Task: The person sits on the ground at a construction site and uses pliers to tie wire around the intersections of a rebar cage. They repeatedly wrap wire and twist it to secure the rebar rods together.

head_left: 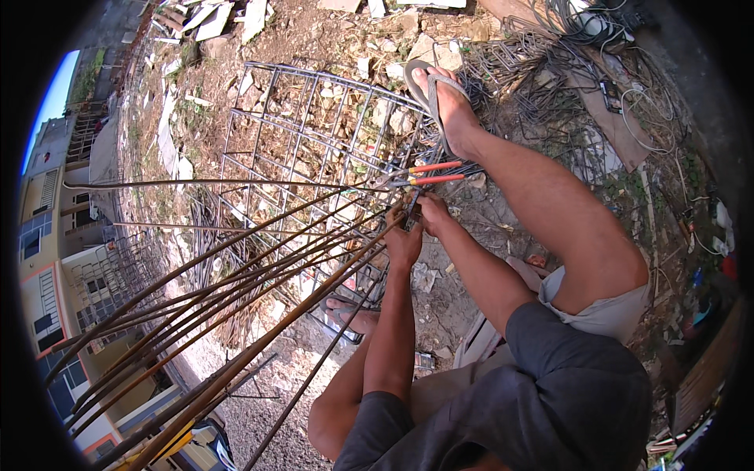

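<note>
My left hand [403, 242] is closed around steel bars at the near end of a bundle of long rusty rods [259, 275], which fan out to the lower left. Just right of it, my right hand [433, 212] is also closed, its fingertips meeting the same spot; what they pinch is too small to make out. A pair of cutters [436, 173] with orange-red handles lies just beyond both hands, jaws toward the left. Ahead of me, a welded-looking grid of steel bars [294, 129] rests on the ground.
My sandalled foot [444, 102] is at the grid's right corner. Bent wire and steel offcuts [542, 90] are heaped at the upper right, beside a flat board [609, 118]. Stones and broken pieces [216, 20] litter the dirt. Buildings [51, 290] stand at the far left.
</note>
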Demonstrator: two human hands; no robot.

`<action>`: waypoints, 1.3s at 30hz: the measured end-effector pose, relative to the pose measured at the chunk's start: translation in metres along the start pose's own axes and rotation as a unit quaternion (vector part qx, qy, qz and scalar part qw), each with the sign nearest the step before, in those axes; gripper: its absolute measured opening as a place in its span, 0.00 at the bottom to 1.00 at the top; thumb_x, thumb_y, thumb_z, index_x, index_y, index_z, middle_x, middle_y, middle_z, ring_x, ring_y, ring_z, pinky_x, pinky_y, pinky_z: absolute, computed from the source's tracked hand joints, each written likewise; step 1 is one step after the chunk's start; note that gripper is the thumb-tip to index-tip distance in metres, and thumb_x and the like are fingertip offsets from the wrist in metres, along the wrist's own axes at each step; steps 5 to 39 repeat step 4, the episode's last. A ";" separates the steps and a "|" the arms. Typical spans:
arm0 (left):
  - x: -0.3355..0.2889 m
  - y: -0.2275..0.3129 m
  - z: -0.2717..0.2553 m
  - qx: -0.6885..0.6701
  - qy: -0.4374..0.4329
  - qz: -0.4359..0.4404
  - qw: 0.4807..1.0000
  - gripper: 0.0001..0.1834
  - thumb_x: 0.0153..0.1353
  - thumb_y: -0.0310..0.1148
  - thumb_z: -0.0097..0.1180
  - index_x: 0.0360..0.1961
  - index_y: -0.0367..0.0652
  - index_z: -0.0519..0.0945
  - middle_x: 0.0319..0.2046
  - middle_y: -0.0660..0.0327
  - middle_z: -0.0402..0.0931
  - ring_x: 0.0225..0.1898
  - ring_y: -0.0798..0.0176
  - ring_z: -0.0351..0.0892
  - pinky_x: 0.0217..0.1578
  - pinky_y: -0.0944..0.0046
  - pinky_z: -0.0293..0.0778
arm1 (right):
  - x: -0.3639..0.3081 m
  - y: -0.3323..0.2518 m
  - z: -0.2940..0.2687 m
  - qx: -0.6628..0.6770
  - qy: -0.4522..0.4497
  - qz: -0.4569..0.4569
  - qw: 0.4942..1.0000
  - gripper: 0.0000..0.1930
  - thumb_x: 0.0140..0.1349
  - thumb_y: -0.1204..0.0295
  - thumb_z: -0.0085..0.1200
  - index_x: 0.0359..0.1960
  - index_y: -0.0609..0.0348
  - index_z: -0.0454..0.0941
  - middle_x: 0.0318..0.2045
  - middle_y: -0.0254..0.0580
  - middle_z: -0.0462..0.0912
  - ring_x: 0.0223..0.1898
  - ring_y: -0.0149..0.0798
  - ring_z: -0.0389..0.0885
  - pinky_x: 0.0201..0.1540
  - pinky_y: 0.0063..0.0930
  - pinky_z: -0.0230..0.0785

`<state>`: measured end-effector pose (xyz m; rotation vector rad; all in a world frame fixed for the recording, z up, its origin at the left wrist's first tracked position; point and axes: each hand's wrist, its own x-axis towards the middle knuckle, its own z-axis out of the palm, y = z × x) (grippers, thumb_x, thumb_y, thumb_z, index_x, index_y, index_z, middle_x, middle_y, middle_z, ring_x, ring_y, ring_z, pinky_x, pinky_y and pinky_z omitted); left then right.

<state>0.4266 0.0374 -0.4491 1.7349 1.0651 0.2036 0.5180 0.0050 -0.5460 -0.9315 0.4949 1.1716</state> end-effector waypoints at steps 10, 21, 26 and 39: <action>0.000 0.005 -0.003 0.015 -0.017 -0.018 1.000 0.37 0.52 0.23 0.60 0.64 0.33 0.61 0.62 0.40 0.66 0.66 0.51 0.66 0.65 0.61 0.62 | 0.002 -0.002 0.000 -0.006 0.003 0.007 1.000 0.05 0.67 0.68 0.53 0.40 0.51 0.80 0.34 0.31 0.84 0.34 0.32 0.82 0.36 0.34 0.74; 0.000 0.005 -0.003 0.015 -0.017 -0.018 1.000 0.37 0.52 0.23 0.60 0.64 0.33 0.61 0.62 0.40 0.66 0.66 0.51 0.66 0.65 0.61 0.62 | 0.002 -0.002 0.000 -0.006 0.003 0.007 1.000 0.05 0.67 0.68 0.53 0.40 0.51 0.80 0.34 0.31 0.84 0.34 0.32 0.82 0.36 0.34 0.74; 0.000 0.005 -0.003 0.015 -0.017 -0.018 1.000 0.37 0.52 0.23 0.60 0.64 0.33 0.61 0.62 0.40 0.66 0.66 0.51 0.66 0.65 0.61 0.62 | 0.002 -0.002 0.000 -0.006 0.003 0.007 1.000 0.05 0.67 0.68 0.53 0.40 0.51 0.80 0.34 0.31 0.84 0.34 0.32 0.82 0.36 0.34 0.74; 0.000 0.005 -0.003 0.015 -0.017 -0.018 1.000 0.37 0.52 0.23 0.60 0.64 0.33 0.61 0.62 0.40 0.66 0.66 0.51 0.66 0.65 0.61 0.62 | 0.002 -0.002 0.000 -0.006 0.003 0.007 1.000 0.05 0.67 0.68 0.53 0.40 0.51 0.80 0.34 0.31 0.84 0.34 0.32 0.82 0.36 0.34 0.74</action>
